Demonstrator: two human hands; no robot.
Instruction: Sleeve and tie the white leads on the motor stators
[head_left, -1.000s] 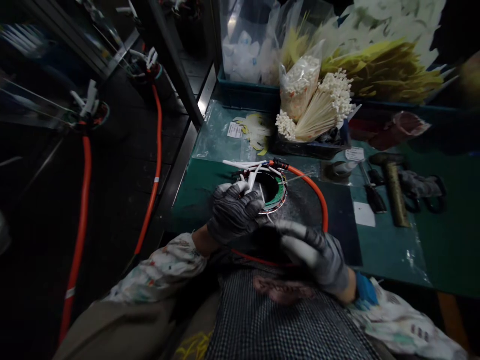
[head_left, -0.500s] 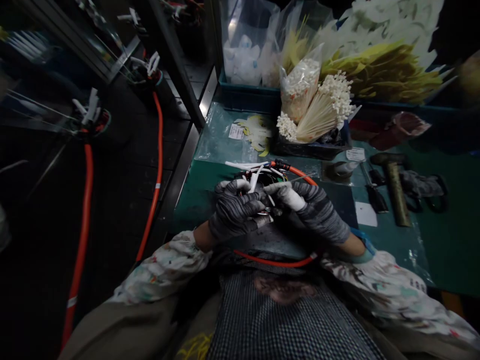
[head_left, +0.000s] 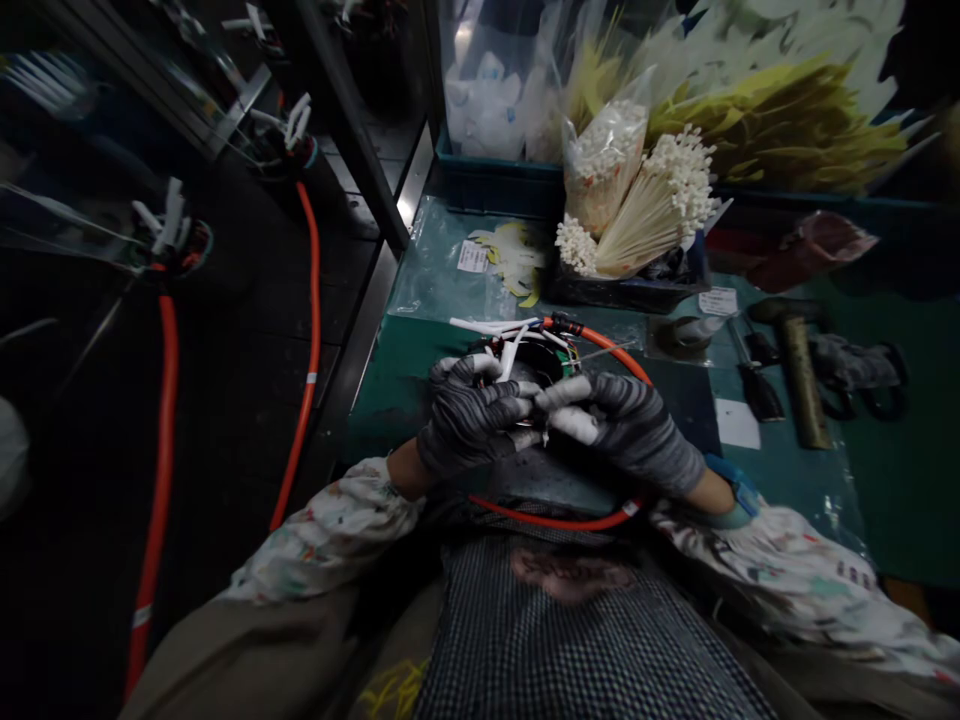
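A round part with a dark centre and wires [head_left: 541,356] lies on the bench in front of me, partly hidden by my hands. White sleeved leads [head_left: 511,352] stand up from it, and an orange cable [head_left: 619,354] joins at its far side. My left hand [head_left: 480,412], in a grey striped glove with white fingertips, curls around the near left edge of this part. My right hand [head_left: 619,415], gloved alike, has its fingers pinched together at the near edge, touching or almost touching the left fingertips. What lies in that pinch is too small to tell. A thin stick [head_left: 606,351] shows just beyond the right fingers.
A dark bin [head_left: 626,292] holds bundled white-tipped strips. Behind it are bags and yellow sheets [head_left: 795,135]. On the right lie a hammer [head_left: 804,385], a screwdriver [head_left: 759,392] and scissors [head_left: 862,375]. Orange cables [head_left: 155,490] hang from similar round parts at left.
My right fingers have come down and closed together near the left fingertips. The thin stick now shows farther beyond them. My left hand stays almost where it was.
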